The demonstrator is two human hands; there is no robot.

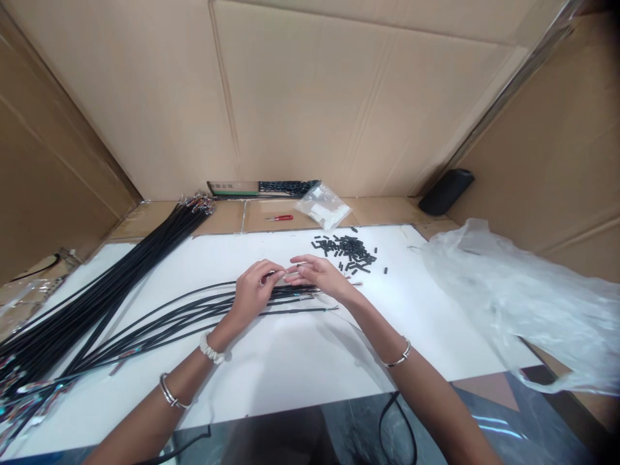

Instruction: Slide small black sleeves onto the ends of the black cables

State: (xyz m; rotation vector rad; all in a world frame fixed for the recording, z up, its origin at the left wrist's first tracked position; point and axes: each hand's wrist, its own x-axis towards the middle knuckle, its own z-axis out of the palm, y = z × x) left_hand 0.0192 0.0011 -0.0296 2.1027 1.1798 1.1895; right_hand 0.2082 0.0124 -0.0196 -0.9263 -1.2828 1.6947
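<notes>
My left hand (256, 284) is closed in a pinch on the end part of a black cable (220, 284), above the white table sheet. Facing it, my right hand (317, 272) has its thumb and fingers brought together near the left fingertips. A small dark bit shows between them, too small to make out. Beneath both hands lie several black cables (194, 310) with stripped ends showing thin wires (332, 308). Just beyond my right hand is a heap of short black tube pieces (353, 252).
A thick bundle of black cables (126, 278) lies at the left. Against the back are a red-handled small tool (281, 218) and a clear bag (324, 206) with white contents. At the right are a black roll (445, 192) and a crumpled plastic bag (523, 297). Cardboard walls (310, 97) enclose the table.
</notes>
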